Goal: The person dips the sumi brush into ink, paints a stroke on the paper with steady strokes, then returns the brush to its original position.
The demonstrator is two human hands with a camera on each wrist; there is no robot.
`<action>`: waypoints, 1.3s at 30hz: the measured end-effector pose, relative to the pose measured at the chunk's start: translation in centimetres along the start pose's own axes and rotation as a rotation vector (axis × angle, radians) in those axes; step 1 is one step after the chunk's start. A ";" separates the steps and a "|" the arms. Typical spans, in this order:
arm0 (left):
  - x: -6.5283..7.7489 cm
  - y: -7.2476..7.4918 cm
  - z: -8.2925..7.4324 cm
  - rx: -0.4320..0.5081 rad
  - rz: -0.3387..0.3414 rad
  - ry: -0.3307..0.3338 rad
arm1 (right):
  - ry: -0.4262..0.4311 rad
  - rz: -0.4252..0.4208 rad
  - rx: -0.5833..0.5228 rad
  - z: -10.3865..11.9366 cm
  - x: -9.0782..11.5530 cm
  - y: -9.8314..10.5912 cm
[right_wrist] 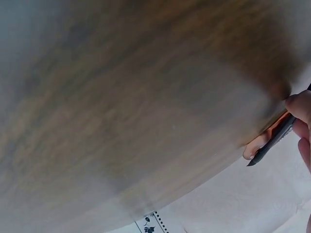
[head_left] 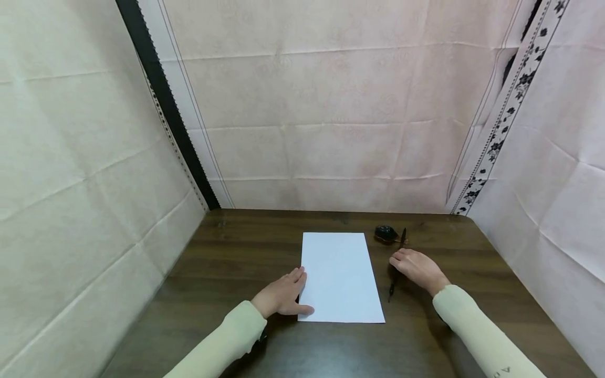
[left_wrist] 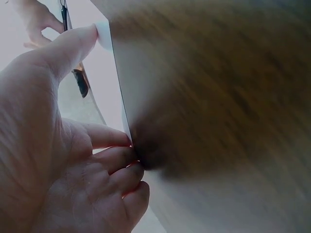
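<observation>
A blank white sheet of paper (head_left: 337, 278) lies on the dark wooden table (head_left: 236, 262). My left hand (head_left: 283, 294) rests at its left edge, thumb on the near left corner and fingers spread along the side. To the right of the sheet, my right hand (head_left: 420, 269) pinches a slim dark calligraphy brush (head_left: 403, 236) near its middle. A small loop shows at the brush's near end, and the broader dark end points away from me. Just left of that far end sits a small, glossy black rounded thing (head_left: 386, 233) with an amber part; its kind is unclear.
Pale cloth (head_left: 307, 105) hangs behind the table and along both sides. A patterned band (head_left: 510, 110) runs down the back right corner, and a black strip (head_left: 165, 100) down the back left one.
</observation>
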State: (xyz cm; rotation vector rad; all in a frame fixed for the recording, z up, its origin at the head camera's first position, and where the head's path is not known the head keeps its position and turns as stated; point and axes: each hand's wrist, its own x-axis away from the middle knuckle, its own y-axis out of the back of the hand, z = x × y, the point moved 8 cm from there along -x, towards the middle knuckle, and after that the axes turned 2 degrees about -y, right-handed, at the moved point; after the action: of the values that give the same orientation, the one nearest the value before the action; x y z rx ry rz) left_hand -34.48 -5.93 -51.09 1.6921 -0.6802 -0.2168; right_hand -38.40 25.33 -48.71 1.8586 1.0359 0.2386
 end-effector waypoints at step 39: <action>0.1 0.1 -0.3 0.011 0.018 0.026 | 0.090 -0.273 -0.038 -1.4 -0.5 4.5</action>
State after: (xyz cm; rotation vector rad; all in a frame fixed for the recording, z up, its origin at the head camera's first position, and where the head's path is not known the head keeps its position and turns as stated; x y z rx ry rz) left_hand -34.32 -5.74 -50.95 1.6959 -0.6778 -0.1783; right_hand -36.99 25.02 -44.18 1.6631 1.3234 0.1794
